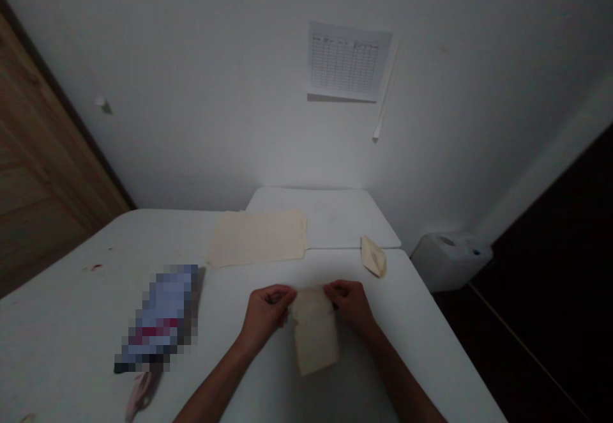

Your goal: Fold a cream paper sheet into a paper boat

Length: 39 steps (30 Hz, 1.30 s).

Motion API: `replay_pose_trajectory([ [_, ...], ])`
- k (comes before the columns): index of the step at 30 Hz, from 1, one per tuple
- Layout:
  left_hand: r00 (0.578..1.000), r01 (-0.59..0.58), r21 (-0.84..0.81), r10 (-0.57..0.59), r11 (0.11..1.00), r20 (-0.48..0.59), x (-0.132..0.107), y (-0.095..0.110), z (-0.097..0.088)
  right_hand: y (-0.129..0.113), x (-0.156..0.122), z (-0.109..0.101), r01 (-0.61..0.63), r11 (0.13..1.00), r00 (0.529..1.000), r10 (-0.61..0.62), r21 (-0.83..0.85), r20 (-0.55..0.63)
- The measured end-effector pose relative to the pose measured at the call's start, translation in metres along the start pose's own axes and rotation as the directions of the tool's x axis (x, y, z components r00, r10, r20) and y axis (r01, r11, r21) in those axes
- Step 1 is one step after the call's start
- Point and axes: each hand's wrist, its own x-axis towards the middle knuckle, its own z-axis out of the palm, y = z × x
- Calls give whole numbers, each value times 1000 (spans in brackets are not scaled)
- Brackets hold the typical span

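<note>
A folded cream paper [315, 333] lies on the white table [239, 321] in front of me. My left hand [265, 313] pinches its upper left corner. My right hand [348, 305] pinches its upper right corner. Both hands have their fingers curled on the paper's top edge. A stack of flat cream sheets [258, 238] lies farther back on the table. A small folded cream paper shape [373, 257] rests near the table's right edge.
A blurred-out flat object [160, 317] lies at my left, with a pinkish item [138, 394] below it. A second white table [325, 215] abuts the wall. A printed chart [345, 62] hangs on the wall. A white container [450, 257] stands on the floor right.
</note>
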Motion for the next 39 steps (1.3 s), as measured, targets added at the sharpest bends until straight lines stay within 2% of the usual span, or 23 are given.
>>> replay_pose_trajectory([
  [3,1000,-15,29,16,999,-3,1,-3,0,-2,-1,0,41,996,998,-44,-81,-34],
  [10,999,-52,138,54,989,-11,2,-3,0,1,-1,2,73,985,995,-82,-154,-54],
  [13,990,-133,231,142,964,-23,2,-5,0,0,-2,3,99,968,992,-114,-230,-51],
  [15,973,-215,330,229,919,-4,2,-6,-1,-1,-4,3,135,921,985,-164,-366,-50],
  [19,938,-311,564,344,765,50,1,-8,-4,-3,-8,3,176,747,963,-266,-641,-46],
  [21,920,-348,636,382,689,89,1,-7,-5,-2,-9,4,187,700,955,-294,-689,-39],
  [23,912,-366,650,396,666,107,1,-7,-5,0,-8,5,183,702,956,-290,-688,-42],
  [27,942,-300,507,336,808,22,4,-7,-4,1,-5,3,172,820,965,-253,-546,-75],
  [31,979,-195,318,202,928,13,6,-7,-1,-2,-3,1,189,929,965,-236,-319,-115],
  [34,989,-148,234,149,961,14,7,-7,-1,-4,-3,1,162,956,974,-195,-244,-115],
  [39,991,-136,181,132,974,33,7,-7,-2,-1,-1,1,161,957,979,-186,-240,-83],
])
